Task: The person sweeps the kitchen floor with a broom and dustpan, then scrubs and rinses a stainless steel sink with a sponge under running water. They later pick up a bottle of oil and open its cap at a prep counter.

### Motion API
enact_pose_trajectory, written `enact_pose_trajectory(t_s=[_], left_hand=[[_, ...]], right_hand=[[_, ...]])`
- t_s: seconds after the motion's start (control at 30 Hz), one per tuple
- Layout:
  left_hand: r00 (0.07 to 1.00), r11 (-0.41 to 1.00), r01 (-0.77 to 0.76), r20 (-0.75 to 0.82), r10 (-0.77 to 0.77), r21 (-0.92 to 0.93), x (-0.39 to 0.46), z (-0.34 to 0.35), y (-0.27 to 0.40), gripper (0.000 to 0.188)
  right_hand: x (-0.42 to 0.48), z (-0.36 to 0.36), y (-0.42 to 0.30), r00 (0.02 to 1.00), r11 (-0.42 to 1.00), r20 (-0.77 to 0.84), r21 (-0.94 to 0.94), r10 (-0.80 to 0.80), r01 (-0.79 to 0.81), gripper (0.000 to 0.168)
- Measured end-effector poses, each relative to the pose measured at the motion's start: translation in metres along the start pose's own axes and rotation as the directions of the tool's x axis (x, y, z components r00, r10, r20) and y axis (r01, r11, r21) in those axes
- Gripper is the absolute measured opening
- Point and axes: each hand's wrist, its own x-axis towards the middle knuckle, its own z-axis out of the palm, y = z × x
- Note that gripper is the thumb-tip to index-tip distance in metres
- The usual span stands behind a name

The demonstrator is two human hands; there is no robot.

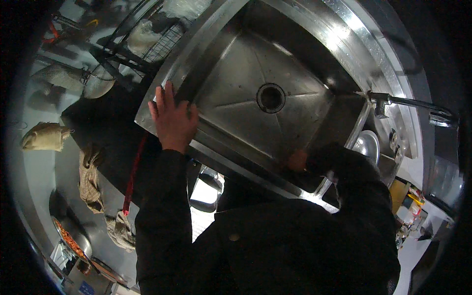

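Observation:
A stainless steel sink basin (pixel 236 86) with a round drain opening (pixel 271 97) lies before me. My left hand (pixel 175 123) rests on the near left rim of the sink, its fingers spread and nothing seen in them. Down inside the basin, near its lower right side, is my right hand (pixel 298 160), mostly in shadow. The dark sleeve hides part of it, so its fingers and anything in them cannot be made out.
A metal faucet (pixel 409 101) stands at the right rim, with a metal bowl (pixel 367 146) in the neighbouring basin. At left are cloths (pixel 89 180), a wire rack (pixel 160 46) with plastic bags, and a pan of reddish food (pixel 70 238). A red strap (pixel 133 177) hangs near my left sleeve.

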Motion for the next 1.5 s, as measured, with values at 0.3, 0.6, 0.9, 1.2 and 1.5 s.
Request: enact_pose_trajectory(t_s=[0.3, 0.6, 0.9, 1.2, 1.5], left_hand=[[1.000, 1.000, -0.001, 0.007, 0.001, 0.025, 0.000, 0.003, -0.002, 0.027], [1.000, 0.999, 0.000, 0.018, -0.001, 0.032, 0.002, -0.001, -0.001, 0.027], [1.000, 0.999, 0.017, 0.018, -0.017, 0.031, -0.001, 0.003, -0.005, 0.025], [1.000, 0.999, -0.025, 0.012, 0.026, -0.032, 0.007, 0.000, -0.001, 0.026], [0.999, 1.000, 0.007, 0.047, -0.008, 0.013, 0.003, -0.002, -0.001, 0.025]], right_hand=[[0.049, -0.120, 0.005, 0.855, 0.995, -0.516, 0.052, -0.043, 0.082, 0.027], [0.098, -0.119, -0.057, 0.881, 0.991, -0.459, 0.013, -0.114, 0.135, 0.031], [0.054, -0.168, 0.061, 0.308, 0.683, -0.610, 0.645, 0.730, -0.343, 0.028], [0.099, 0.036, 0.201, 0.537, 0.731, -0.497, 0.430, 0.681, -0.530, 0.023], [0.100, -0.082, 0.074, 0.269, 0.484, -0.488, 0.871, 0.830, 0.088, 0.034]])
